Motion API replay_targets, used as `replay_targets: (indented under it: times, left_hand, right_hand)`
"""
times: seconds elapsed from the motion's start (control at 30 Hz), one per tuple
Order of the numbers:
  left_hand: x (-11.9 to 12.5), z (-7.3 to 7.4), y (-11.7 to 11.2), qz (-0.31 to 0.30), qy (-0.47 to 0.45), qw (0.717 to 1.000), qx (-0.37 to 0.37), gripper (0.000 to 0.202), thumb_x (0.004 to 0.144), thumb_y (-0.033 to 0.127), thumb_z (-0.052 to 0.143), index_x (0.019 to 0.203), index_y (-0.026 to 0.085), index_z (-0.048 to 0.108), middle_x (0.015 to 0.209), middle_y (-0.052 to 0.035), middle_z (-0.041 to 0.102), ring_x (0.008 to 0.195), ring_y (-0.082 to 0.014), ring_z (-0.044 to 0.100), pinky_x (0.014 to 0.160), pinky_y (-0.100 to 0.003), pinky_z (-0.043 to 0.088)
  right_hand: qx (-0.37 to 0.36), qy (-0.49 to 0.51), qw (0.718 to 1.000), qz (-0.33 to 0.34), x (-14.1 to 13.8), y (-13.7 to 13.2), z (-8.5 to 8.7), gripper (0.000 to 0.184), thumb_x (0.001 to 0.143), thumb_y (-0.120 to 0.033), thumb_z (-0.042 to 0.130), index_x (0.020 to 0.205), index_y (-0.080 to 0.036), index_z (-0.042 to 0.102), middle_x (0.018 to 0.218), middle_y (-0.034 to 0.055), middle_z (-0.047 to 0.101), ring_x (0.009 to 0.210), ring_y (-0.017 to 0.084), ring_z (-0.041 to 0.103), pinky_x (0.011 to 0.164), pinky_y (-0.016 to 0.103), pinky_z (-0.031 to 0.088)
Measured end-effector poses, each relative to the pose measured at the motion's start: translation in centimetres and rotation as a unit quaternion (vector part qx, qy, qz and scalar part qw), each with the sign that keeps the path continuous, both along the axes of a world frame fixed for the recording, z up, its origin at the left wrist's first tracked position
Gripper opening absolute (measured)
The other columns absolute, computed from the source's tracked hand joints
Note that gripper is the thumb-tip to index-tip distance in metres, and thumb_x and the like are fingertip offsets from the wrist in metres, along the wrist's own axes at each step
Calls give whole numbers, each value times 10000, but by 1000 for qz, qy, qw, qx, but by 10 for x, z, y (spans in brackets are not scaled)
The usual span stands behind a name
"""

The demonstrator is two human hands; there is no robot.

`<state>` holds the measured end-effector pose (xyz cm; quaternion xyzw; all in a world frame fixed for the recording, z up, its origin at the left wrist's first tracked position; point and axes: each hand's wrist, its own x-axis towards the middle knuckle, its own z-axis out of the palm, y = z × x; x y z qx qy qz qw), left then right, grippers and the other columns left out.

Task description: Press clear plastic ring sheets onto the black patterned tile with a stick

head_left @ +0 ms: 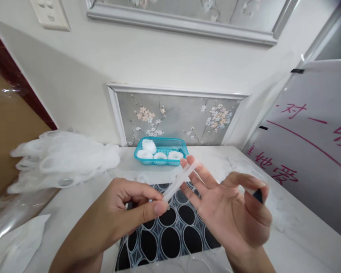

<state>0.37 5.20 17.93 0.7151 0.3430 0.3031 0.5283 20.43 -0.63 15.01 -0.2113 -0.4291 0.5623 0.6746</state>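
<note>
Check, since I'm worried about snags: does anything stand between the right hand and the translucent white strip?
Nothing visible: the left hand pinches the translucent white strip, whose far end overlaps the right hand; that hand's dark piece sits off to the side.

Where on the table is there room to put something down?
Bare table shows between the white heap and the left hand. More lies lower right, between the right hand and the whiteboard. The middle is crowded: patterned mat below, blue basket behind.
</note>
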Motion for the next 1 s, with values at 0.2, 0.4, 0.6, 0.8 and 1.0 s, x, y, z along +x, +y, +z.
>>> replay_targets:
  times: [0.2, 0.4, 0.6, 0.8, 1.0]
  left_hand:
    - [-2, -2, 3, 5, -7, 1000, 7, 136, 704, 325, 714, 689, 196, 757, 409, 15, 501, 317, -55, 358, 309, -163, 218]
    - [-5, -3, 3, 2, -19, 1000, 3, 268, 764, 411, 659, 701, 171, 759, 321, 23, 402, 292, -56, 327, 332, -172, 198]
    - [-5, -2, 5, -2, -8, 1000, 7, 271, 752, 417, 677, 697, 162, 754, 342, 15, 428, 301, -57, 341, 332, -170, 216]
    - [-4, -3, 9, -5, -44, 999, -16, 227, 755, 364, 692, 733, 148, 758, 332, 18, 421, 299, -50, 331, 334, -166, 212]
    - [-6, -7, 10, -12, -14, 999, 27, 291, 791, 437, 638, 760, 170, 749, 347, 34, 403, 311, -55, 336, 335, -166, 226]
  right_hand:
    - [20, -4, 1000, 15, 0, 0, 2, 286, 749, -714, 512, 811, -487, 675, 1260, -87, 597, 1368, 245, 345, 1082, 580, 283]
    - [16, 3, 1000, 21, -1, 1, 2, 285, 744, -708, 525, 807, -477, 679, 1272, -82, 592, 1370, 244, 342, 1090, 580, 273]
    - [4, 26, 1000, 12, 1, -2, -1, 281, 727, -697, 561, 794, -454, 686, 1267, -60, 594, 1367, 250, 344, 1076, 572, 298]
    - [1, -18, 999, -32, 4, -4, -4, 376, 706, -774, 502, 849, -474, 678, 1297, -83, 572, 1381, 227, 321, 1104, 550, 270]
    - [10, 2, 1000, -19, 3, -3, -3, 351, 746, -758, 468, 857, -499, 677, 1309, -103, 565, 1377, 224, 330, 1128, 555, 232]
